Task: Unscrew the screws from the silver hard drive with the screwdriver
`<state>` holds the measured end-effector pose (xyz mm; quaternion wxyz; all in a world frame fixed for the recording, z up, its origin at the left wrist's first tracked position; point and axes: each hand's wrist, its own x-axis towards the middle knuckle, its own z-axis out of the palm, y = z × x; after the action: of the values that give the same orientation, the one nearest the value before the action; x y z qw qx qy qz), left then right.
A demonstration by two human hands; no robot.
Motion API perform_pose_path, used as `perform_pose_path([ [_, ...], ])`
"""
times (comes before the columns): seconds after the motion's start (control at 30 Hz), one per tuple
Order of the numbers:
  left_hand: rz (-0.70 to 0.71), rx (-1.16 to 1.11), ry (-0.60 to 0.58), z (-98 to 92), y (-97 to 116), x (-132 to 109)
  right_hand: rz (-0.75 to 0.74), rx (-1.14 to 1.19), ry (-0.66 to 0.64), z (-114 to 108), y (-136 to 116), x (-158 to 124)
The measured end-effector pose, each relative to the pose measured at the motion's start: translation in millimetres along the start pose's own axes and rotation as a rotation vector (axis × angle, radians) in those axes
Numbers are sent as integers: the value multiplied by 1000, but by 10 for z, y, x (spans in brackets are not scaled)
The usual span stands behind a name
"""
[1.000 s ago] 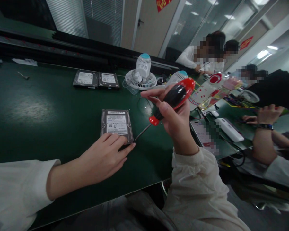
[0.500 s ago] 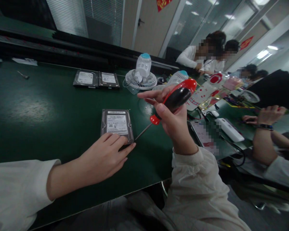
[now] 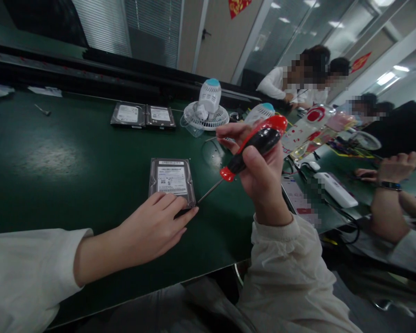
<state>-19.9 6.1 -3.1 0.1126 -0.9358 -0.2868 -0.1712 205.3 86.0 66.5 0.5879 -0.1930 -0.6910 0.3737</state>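
dim indoors; ceiling lights (image 3: 385,78) upper right, blown out. hazy glare on left of desk (image 3: 52,157), small highlights on screwdriver (image 3: 263,138). lower right dark, smeary. edges stretched, wide-angle. drive (image 3: 172,178) fine print soft. mosaic patches right.

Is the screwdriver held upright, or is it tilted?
Tilted: the screwdriver slants from the right hand down toward the hard drive.

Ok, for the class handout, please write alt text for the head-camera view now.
A right hand holds a red-and-black screwdriver, its tip at the near right corner of a rectangular grey hard drive, which the left hand touches on a dark green table. Two more drives lie farther back.
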Motion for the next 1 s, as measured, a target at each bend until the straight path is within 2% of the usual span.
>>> perform_pose_path([
  [0.17, -5, 6, -12, -6, 3, -5, 64, 157, -58, -40, -26, 32],
  [0.33, -4, 5, 4, -14, 10, -2, 5, 36, 27, -16, -29, 5],
  [0.47, -4, 4, 0, -5, 8, 10, 13, 102, -11, -7, -1, 17],
  [0.6, -9, -4, -18, -3, 4, 10, 97, 156, -47, -5, -44, 34],
  [0.8, -8, -13, -21, -12, 2, -4, -35, -51, 24, 7, -59, 5],
  [1.0, -10, 2, -26, -2, 7, -1, 61, 34, 18, -13, 14, 52],
])
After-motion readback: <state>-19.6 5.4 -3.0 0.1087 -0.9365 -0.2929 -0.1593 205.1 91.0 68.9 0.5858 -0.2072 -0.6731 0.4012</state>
